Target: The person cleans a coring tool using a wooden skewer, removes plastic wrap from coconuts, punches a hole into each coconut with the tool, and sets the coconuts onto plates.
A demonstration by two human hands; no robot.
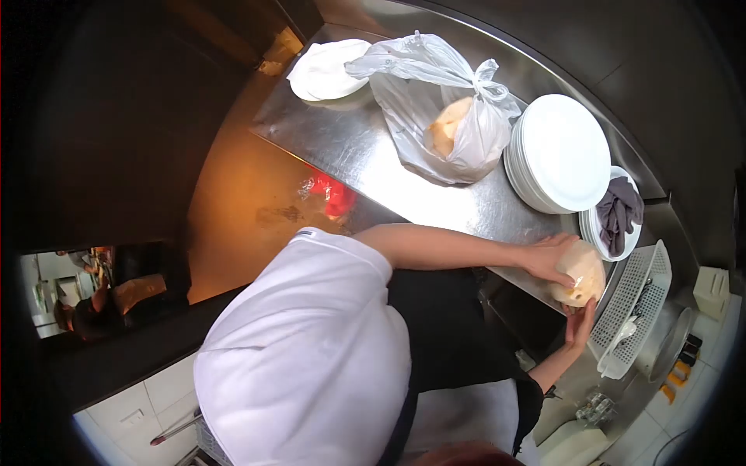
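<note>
A pale orange, roundish lump of food (pixel 583 273), with a shiny surface and a few brown spots, is held between my two hands at the metal counter's edge; its exact kind I cannot make out. My left hand (pixel 549 259) grips its upper left side, thumb pressed against the front. From below, my right hand (pixel 578 325) cups its lower end with the fingers curled on it. Farther along the counter (pixel 350 155), a knotted clear plastic bag (pixel 486 151) holds a similar pale piece. A tall stack of white plates (pixel 563 151) stands beyond my left hand.
A dark cloth (pixel 619 215) lies on a second plate stack. To its lower right sits a white perforated basket (pixel 633 311) with utensils inside. A white cloth-like item (pixel 330 70) rests at the far counter end. Something red (pixel 336 196) is on the floor.
</note>
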